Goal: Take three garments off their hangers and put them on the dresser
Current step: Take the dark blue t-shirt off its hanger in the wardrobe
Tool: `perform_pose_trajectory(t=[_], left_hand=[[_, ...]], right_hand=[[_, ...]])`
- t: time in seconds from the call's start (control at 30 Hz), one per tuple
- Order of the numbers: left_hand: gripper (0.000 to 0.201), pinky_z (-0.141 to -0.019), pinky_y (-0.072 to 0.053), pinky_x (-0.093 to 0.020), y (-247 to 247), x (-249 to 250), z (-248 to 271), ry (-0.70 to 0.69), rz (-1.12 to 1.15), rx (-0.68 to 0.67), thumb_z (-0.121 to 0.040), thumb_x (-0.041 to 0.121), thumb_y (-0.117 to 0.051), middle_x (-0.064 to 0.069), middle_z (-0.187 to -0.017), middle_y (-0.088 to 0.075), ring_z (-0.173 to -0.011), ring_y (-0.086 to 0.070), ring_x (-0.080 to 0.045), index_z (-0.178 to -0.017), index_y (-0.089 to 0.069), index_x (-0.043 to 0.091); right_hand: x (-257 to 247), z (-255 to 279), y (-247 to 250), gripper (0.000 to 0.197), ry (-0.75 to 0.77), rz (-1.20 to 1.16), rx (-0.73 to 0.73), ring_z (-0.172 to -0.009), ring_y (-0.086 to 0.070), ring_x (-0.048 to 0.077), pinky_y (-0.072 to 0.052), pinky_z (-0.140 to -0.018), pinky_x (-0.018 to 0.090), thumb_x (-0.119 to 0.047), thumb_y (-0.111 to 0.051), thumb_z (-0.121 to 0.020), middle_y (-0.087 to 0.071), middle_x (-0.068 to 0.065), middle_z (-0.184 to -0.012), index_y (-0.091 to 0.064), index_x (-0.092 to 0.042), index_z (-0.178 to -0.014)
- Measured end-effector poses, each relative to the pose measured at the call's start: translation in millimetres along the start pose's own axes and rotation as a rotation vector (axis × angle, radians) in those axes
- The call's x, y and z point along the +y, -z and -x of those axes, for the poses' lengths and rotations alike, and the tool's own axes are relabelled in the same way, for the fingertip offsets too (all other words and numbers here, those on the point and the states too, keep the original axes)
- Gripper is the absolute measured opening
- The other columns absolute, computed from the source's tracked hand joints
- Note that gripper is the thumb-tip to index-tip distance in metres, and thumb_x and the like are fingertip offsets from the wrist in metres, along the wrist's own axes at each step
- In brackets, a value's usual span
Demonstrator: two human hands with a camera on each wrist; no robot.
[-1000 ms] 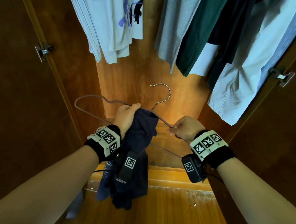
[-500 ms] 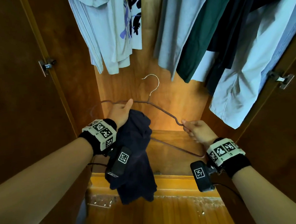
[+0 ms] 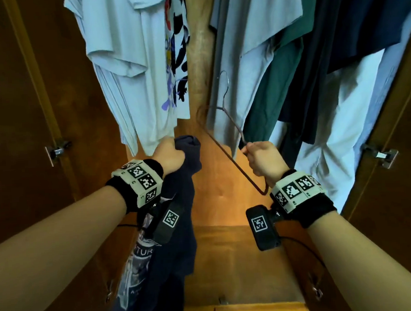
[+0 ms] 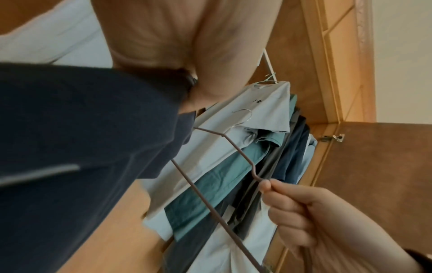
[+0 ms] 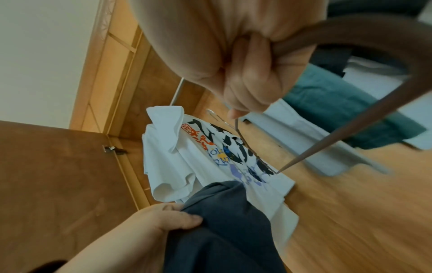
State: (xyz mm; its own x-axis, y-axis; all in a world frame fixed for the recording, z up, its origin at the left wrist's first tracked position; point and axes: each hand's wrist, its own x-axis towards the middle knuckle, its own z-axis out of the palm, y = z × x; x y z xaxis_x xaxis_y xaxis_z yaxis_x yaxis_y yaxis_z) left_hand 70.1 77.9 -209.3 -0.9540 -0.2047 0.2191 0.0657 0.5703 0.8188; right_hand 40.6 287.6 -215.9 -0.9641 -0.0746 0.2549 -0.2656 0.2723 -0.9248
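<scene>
A: Gripping a bunched dark navy cotton T-shirt with a pale print [image 3: 178,205] in a closed fist, the left hand [image 3: 169,155] holds it near the body; the cloth hangs down past the wrist toward the wardrobe floor.

B: And the right hand [image 3: 263,157]?

A: Curled round one shoulder of a thin brown wire hanger with a silver hook [image 3: 228,151]. The hanger is bare, tilted, hook pointing up toward the rail, and apart from the navy shirt. From the left wrist view the thumb and forefinger pinch the wire at its shoulder bend.

B: So which step is this?

A: I judge the garment is freed from its hanger and both are in mid-air. Whether it is the first, second or third garment, I cannot tell. The dresser is not in view.

B: What lies behind the hands?

A: A white T-shirt with black, orange and purple graphics [image 3: 174,51] on the left, then a pale grey T-shirt [image 3: 252,27], a teal green shirt [image 3: 275,88] and darker garments on the right, all hanging between open brown wooden wardrobe doors [image 3: 17,118].

B: Next move?

A: Probably disposing of the empty hanger, on the rail or aside, then turning away to carry the navy shirt to the dresser, keeping the loose hem from snagging.
</scene>
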Motion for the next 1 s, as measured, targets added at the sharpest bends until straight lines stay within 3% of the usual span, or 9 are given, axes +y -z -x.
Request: perform_pose_trajectory(t=[0.13,0.27,0.4,0.47,0.5,0.57,0.67,0.83,1.0], left_hand=[[0.020,-0.069,-0.046,-0.041,29,35,-50,-0.132,-0.068,0.141,-0.092,0.002,-0.040,-0.024,-0.084,-0.059,-0.085,-0.058,-0.035,-0.090,-0.058,-0.006],[0.023,-0.064,-0.034,-0.028,60,77,-96,-0.283,-0.174,0.287,-0.093,0.003,-0.038,-0.015,-0.074,-0.051,-0.074,-0.049,-0.026,-0.073,-0.049,0.004],[0.035,-0.060,-0.036,-0.033,92,130,-136,-0.437,-0.370,0.445,-0.091,0.009,-0.042,-0.008,-0.064,-0.047,-0.078,-0.055,-0.040,-0.056,-0.045,0.012],[0.028,-0.085,-0.043,-0.042,107,154,-156,-0.486,-0.498,0.558,-0.093,0.021,-0.045,-0.013,-0.101,-0.057,-0.110,-0.051,-0.038,-0.075,-0.063,0.011],[0.029,-0.100,-0.036,-0.044,114,163,-167,-0.483,-0.557,0.592,-0.095,0.027,-0.044,-0.011,-0.126,-0.051,-0.126,-0.041,-0.033,-0.092,-0.069,0.012],[0.034,-0.114,-0.019,-0.045,126,182,-186,-0.508,-0.644,0.633,-0.096,0.031,-0.042,-0.002,-0.151,-0.032,-0.142,-0.021,-0.025,-0.107,-0.069,0.015],[0.035,-0.119,-0.004,-0.049,138,201,-213,-0.519,-0.699,0.636,-0.097,0.034,-0.039,0.002,-0.159,-0.016,-0.148,-0.005,-0.023,-0.115,-0.065,0.020],[0.036,-0.118,0.001,-0.055,154,220,-260,-0.502,-0.705,0.608,-0.097,0.038,-0.036,0.006,-0.161,-0.006,-0.148,0.003,-0.026,-0.125,-0.058,0.029],[0.035,-0.116,0.000,-0.060,169,234,-301,-0.526,-0.686,0.630,-0.097,0.040,-0.038,0.010,-0.160,-0.004,-0.148,0.006,-0.028,-0.125,-0.057,0.034]], right_hand=[[-45,-61,-8,0.040,0.157,-0.034,0.010,-0.022,-0.029,0.001,-0.021,-0.029,0.011,-0.009,-0.029,-0.098,-0.034,-0.001,-0.053,-0.052,-0.019,-0.067],[-94,-117,-10,0.039,0.326,-0.079,0.099,-0.032,-0.041,-0.002,-0.027,-0.045,0.014,-0.007,-0.031,-0.096,-0.043,-0.008,-0.052,-0.052,-0.023,-0.067],[-146,-170,0,0.038,0.484,-0.028,0.177,-0.048,-0.044,0.003,-0.029,-0.050,0.019,-0.005,-0.033,-0.094,-0.046,-0.005,-0.056,-0.054,-0.022,-0.067],[-168,-192,2,0.038,0.525,-0.031,0.167,-0.049,-0.041,0.007,-0.029,-0.050,0.020,-0.008,-0.034,-0.095,-0.044,-0.004,-0.056,-0.052,-0.024,-0.065],[-176,-202,2,0.038,0.537,-0.037,0.156,-0.047,-0.041,0.006,-0.028,-0.049,0.021,-0.009,-0.034,-0.096,-0.043,-0.003,-0.055,-0.051,-0.024,-0.066],[-193,-224,2,0.038,0.564,-0.053,0.155,-0.039,-0.041,0.001,-0.027,-0.047,0.021,-0.009,-0.032,-0.096,-0.042,-0.004,-0.054,-0.050,-0.024,-0.067],[-213,-258,-2,0.039,0.635,-0.037,0.189,-0.051,-0.038,0.005,-0.027,-0.050,0.021,-0.011,-0.031,-0.096,-0.043,-0.006,-0.058,-0.050,-0.028,-0.067],[-249,-302,-7,0.038,0.704,-0.005,0.254,-0.060,-0.039,0.009,-0.034,-0.067,0.029,-0.014,-0.031,-0.097,-0.047,-0.007,-0.065,-0.054,-0.026,-0.069],[-295,-336,-6,0.040,0.723,0.013,0.485,-0.104,-0.058,0.031,-0.040,-0.083,0.030,-0.010,-0.029,-0.098,-0.064,0.019,-0.111,-0.067,0.000,-0.103]])
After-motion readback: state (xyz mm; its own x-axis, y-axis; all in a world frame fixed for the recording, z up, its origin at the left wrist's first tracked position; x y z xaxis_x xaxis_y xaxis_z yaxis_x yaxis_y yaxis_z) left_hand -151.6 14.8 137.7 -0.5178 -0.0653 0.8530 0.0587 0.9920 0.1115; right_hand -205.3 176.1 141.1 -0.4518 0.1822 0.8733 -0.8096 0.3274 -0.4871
